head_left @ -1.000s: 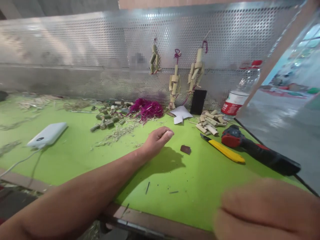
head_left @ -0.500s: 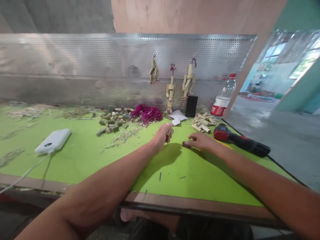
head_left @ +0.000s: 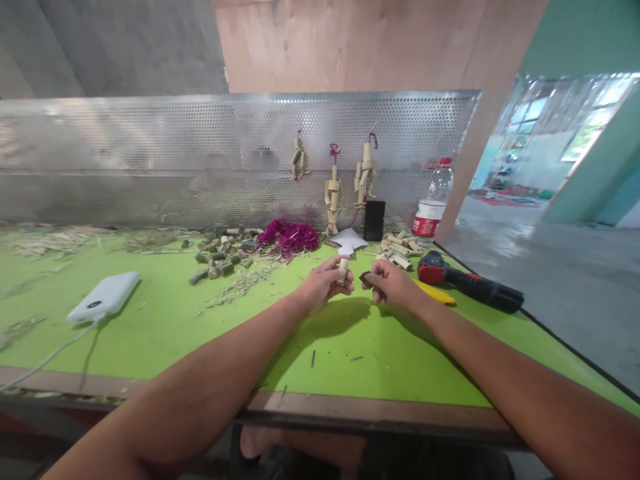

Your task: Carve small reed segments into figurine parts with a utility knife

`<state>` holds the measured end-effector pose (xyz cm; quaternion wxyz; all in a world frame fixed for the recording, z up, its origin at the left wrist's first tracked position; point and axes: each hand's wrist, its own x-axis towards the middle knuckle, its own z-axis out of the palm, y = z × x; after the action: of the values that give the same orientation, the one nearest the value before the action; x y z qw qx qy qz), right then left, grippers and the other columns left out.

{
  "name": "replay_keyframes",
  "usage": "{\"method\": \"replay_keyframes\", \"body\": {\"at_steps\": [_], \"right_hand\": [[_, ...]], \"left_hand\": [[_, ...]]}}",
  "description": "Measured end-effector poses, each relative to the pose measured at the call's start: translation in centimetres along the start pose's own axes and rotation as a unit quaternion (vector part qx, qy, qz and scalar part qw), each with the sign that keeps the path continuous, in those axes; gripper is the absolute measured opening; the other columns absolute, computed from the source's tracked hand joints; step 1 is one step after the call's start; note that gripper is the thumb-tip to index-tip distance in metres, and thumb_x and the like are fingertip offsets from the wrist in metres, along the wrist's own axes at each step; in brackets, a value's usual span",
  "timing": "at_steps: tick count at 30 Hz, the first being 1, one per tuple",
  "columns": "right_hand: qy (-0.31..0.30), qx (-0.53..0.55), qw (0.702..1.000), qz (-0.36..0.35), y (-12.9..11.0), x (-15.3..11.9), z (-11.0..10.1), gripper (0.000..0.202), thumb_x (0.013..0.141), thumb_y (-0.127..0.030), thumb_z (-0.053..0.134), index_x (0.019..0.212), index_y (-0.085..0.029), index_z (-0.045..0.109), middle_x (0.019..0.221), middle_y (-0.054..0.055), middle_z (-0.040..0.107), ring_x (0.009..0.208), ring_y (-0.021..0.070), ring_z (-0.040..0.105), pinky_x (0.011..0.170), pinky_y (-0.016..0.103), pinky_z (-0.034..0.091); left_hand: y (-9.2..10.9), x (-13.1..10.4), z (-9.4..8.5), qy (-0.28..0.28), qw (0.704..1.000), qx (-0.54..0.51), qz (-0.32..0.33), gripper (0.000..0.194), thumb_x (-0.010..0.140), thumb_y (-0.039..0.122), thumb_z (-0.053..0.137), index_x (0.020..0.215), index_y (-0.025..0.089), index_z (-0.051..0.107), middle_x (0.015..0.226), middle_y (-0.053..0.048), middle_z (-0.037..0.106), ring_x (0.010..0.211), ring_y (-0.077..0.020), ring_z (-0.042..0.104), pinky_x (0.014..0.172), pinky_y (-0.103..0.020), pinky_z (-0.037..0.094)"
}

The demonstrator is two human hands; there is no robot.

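A short pale bamboo piece [head_left: 343, 269] stands nearly upright in the fingers of my left hand [head_left: 321, 288], over the middle of the green tabletop. Just to its right, my right hand [head_left: 393, 284] pinches a small dark brown flat piece [head_left: 365, 279], whose material I cannot make out. A narrow gap separates the two hands. Beyond them lie a white paper cutout [head_left: 349, 240] and a pile of cut bamboo pieces [head_left: 397, 251]. Bamboo figures [head_left: 333, 193] tied with magenta cord hang against the perforated metal panel [head_left: 200, 153].
To the right lie a black and red power tool [head_left: 470, 280] and a yellow object [head_left: 434, 292]. A bottle [head_left: 431, 207] and a black phone-like slab [head_left: 374, 221] stand behind. Magenta cord [head_left: 289, 239], darker bamboo pieces [head_left: 216, 264] and a white power bank [head_left: 106, 296] lie leftward.
My right hand has picked the dark brown piece up off the table and come nearer my left hand. My left hand has turned, bringing the bamboo piece upright into plain sight.
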<state>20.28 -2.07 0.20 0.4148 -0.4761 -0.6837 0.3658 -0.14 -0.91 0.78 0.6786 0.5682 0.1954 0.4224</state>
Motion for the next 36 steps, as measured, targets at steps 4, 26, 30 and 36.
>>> {"method": "replay_keyframes", "body": {"at_steps": [4,26,30,36], "right_hand": [[0.053,0.096,0.991,-0.071,0.3,0.5,-0.1,0.032,0.070,-0.042,0.072,0.076,-0.020,0.050,0.067,-0.001,0.064,0.062,0.0143,0.063,0.064,0.031,0.052],[-0.060,0.057,0.996,0.027,-1.6,4.0,-0.2,0.040,0.077,-0.055,0.063,0.072,-0.016,0.057,0.063,0.001,0.059,0.046,0.0093,0.050,0.039,0.021,0.040],[-0.056,0.052,0.997,-0.020,-0.2,3.6,0.2,0.043,0.078,-0.057,0.061,0.066,-0.016,0.055,0.049,-0.005,0.048,0.039,0.0058,0.038,0.036,0.019,0.029],[0.022,0.127,0.991,-0.042,0.4,2.3,0.4,0.038,0.079,-0.054,0.060,0.070,-0.017,0.053,0.051,-0.007,0.047,0.041,0.0062,0.039,0.040,0.020,0.032]], "left_hand": [[-0.5,0.4,-0.1,0.010,1.000,0.001,0.002,0.031,0.086,0.014,0.049,0.116,0.018,0.048,0.092,-0.006,0.057,0.072,-0.0123,0.059,0.069,-0.029,0.049],[-0.8,4.1,0.4,0.128,0.947,0.281,0.092,0.018,0.072,0.020,0.065,0.081,0.016,0.050,0.074,0.001,0.057,0.070,-0.0122,0.054,0.067,-0.026,0.043],[-1.5,4.0,0.1,0.109,0.958,0.257,0.069,0.019,0.071,0.018,0.066,0.083,0.017,0.051,0.072,0.001,0.057,0.071,-0.0126,0.055,0.068,-0.027,0.045],[-1.8,3.1,-0.3,0.059,0.982,0.180,0.011,0.041,0.074,0.025,0.069,0.110,0.020,0.051,0.083,0.001,0.050,0.064,-0.0074,0.043,0.058,-0.021,0.037]]}}
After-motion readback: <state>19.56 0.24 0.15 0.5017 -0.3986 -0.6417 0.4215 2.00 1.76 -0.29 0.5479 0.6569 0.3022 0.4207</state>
